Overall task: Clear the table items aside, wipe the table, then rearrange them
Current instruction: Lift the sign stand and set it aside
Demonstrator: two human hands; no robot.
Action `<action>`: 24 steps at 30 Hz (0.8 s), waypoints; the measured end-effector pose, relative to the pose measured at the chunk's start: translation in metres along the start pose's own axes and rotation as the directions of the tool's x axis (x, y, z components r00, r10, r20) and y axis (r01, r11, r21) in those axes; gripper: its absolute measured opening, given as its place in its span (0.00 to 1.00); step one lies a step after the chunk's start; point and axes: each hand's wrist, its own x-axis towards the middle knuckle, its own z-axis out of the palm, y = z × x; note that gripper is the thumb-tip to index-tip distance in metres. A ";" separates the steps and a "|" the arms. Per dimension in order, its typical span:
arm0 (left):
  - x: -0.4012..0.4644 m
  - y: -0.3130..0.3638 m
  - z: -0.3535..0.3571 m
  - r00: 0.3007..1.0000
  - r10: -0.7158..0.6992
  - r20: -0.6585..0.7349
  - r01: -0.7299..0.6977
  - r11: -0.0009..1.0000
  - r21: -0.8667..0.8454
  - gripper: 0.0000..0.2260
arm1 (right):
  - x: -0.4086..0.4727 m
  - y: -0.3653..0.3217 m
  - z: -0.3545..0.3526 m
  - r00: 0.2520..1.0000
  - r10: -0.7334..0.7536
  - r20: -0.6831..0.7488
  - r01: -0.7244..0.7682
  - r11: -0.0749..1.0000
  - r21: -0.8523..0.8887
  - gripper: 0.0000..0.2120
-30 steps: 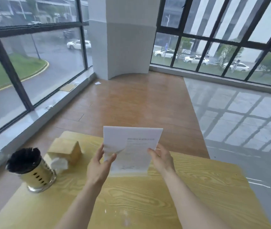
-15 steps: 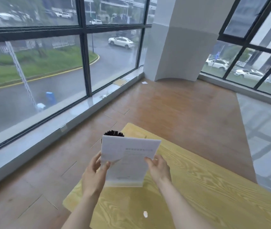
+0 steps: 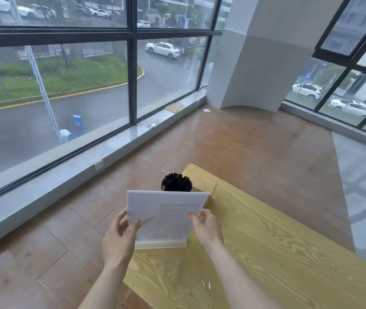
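A white sign card [image 3: 168, 216] with faint print stands upright in the air above the left end of the yellow wooden table [image 3: 266, 246]. My left hand [image 3: 119, 237] grips its left edge, thumb on the front. Holding the right edge is my right hand [image 3: 205, 228]. Behind the card, the black tops of a holder full of sticks [image 3: 176, 182] show; its body is hidden. A thin sliver of a wooden tissue box [image 3: 213, 192] shows at the card's right.
Small crumbs [image 3: 206, 284] lie on the table near its front. A brown wood floor [image 3: 255, 148] surrounds the table. A long window sill [image 3: 115, 148] runs along the left under tall glass panes. A white pillar [image 3: 255, 54] stands in the far corner.
The view has swung left, so the table sits lower right and the windows fill the left. The card stays in both hands and now hides the holder and box behind it.
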 end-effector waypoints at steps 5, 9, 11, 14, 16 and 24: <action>0.003 -0.015 -0.004 1.000 -0.010 0.011 0.010 0.998 0.067 0.22 | -0.005 0.000 0.005 0.999 0.013 0.034 -0.012 1.000 -0.024 0.15; 0.001 -0.020 0.001 1.000 -0.002 0.003 0.001 0.994 0.112 0.25 | -0.007 0.004 0.004 0.998 -0.006 0.055 0.010 0.998 -0.064 0.21; -0.001 -0.021 0.004 1.000 0.009 -0.002 -0.008 0.990 0.140 0.28 | -0.011 0.005 0.002 0.998 -0.020 0.064 0.027 0.994 -0.107 0.27; -0.005 -0.026 0.008 1.000 0.007 -0.012 -0.004 0.976 0.216 0.32 | -0.016 0.009 -0.002 0.997 -0.055 0.061 0.067 0.977 -0.203 0.33; -0.010 -0.030 0.011 1.000 -0.020 -0.015 0.024 0.946 0.322 0.34 | -0.020 0.014 -0.006 0.995 -0.070 0.072 0.086 0.961 -0.263 0.37; -0.040 -0.043 0.041 0.963 0.057 0.262 -0.219 0.730 0.647 0.33 | -0.036 0.045 -0.032 0.986 -0.120 0.118 0.164 0.845 -0.509 0.43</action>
